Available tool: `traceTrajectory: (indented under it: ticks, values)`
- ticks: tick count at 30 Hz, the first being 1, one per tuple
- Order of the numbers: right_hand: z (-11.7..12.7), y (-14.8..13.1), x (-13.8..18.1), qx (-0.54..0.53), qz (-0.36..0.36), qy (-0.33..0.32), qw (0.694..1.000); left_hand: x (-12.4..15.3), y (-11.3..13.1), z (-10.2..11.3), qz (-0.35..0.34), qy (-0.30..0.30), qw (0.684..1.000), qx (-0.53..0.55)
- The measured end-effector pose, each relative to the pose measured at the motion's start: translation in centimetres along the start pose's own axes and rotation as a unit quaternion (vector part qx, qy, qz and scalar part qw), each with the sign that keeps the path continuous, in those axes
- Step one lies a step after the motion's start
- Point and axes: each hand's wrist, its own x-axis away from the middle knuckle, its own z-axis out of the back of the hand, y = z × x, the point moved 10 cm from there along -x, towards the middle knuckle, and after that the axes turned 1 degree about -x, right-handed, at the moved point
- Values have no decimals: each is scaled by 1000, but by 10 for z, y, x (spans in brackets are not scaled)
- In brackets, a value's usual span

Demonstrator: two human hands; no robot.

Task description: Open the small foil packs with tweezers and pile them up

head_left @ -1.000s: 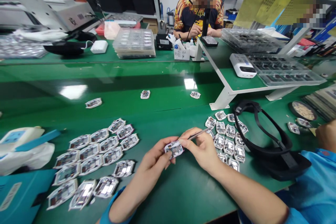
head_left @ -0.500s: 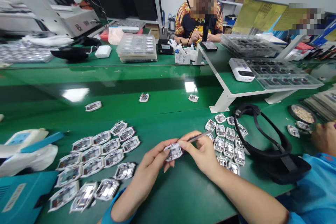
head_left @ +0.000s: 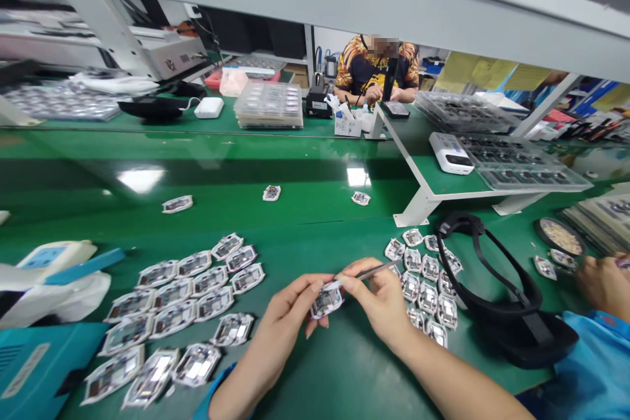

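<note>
Between the fingers of my left hand [head_left: 293, 307] is a small white-framed electronic housing [head_left: 327, 300] with circuit parts showing inside. My right hand [head_left: 377, 295] is closed around tweezers [head_left: 377, 269], whose shaft points up and to the right. The right thumb and fingertips meet the housing's upper right edge; what they touch there is too small to make out. Similar housings [head_left: 173, 293] lie in rough rows left of my hands. A second group of housings [head_left: 428, 298] lies close beyond my right hand.
A black headset with a strap [head_left: 529, 335] lies to the right, beside a co-worker's hand [head_left: 608, 282]. A white-legged raised shelf [head_left: 418, 210] holds clear trays [head_left: 531, 161]. Far left is a teal box [head_left: 44, 367]. Another person [head_left: 377, 72] sits across the bench.
My view has tilted upward, so the bench things sit lower in the picture. Both hands keep hold of the housing and tweezers, with the housing slightly turned.
</note>
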Motion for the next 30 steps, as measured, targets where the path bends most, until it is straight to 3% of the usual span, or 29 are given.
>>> traceTrajectory:
  ticks: [6,15,25,30]
  values:
    - [-9,-17,3,2,66,-45,997,-1,-2,1,17,2,1000,2]
    - [-18,-60,16,112,255,-85,957,0,-7,2,45,-7,999,19]
    - [-25,-76,24,164,335,-110,921,5,-8,0,91,5,995,48]
    - [-20,-68,19,149,289,-104,940,4,-4,0,65,7,997,39]
